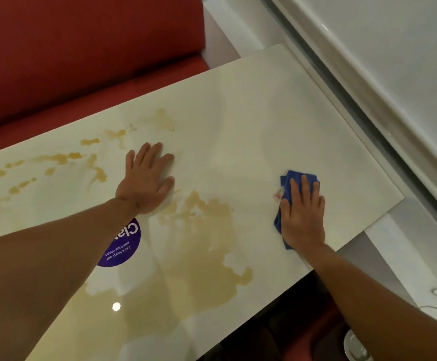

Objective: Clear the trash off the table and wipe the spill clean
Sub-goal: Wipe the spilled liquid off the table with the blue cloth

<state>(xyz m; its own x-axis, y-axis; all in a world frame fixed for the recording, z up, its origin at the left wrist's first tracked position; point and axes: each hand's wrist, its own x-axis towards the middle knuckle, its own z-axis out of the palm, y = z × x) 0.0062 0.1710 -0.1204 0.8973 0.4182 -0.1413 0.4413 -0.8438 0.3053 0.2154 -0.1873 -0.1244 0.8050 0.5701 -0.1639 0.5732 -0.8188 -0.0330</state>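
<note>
Head view caught wiping under way: right hand (303, 214) pressed flat-fingered on blue cloth (285, 183), left hand (145, 178) splayed on table (238, 105); brown spill (207, 246) at lower centre likely needed the next sweep.

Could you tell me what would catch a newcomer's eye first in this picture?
The tan spill spreads across the near middle of the white table, with splashes trailing left. The right hand presses a blue cloth near the right edge, and the left hand rests flat beyond a purple sticker.

Dim warm light, lamp glare (116, 306) on glossy table (264, 113), soft wide-angle blur.
</note>
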